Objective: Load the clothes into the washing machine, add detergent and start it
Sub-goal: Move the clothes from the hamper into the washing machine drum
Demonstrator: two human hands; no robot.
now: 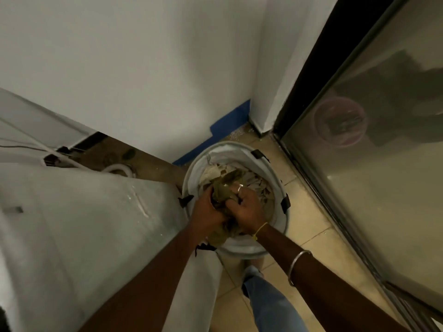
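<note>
A round grey laundry basket (230, 154) stands on the floor in the corner, filled with pale and olive clothes (223, 172). Both my hands reach down into it. My left hand (207, 209) grips an olive-green garment (221, 191) at its left side. My right hand (247, 208), with a ring on one finger, grips the same bunched garment from the right. Part of that cloth hangs below my wrists over the basket's near rim. The white washing machine (79, 224) fills the left side of the view, right beside the basket; its opening is not in view.
White walls meet in the corner behind the basket, with a blue strip (225, 127) along the base. A glass sliding door (374, 164) with a dark frame runs along the right. Hoses (117, 168) lie behind the machine. My jeans leg and foot (261, 298) stand on the tiled floor.
</note>
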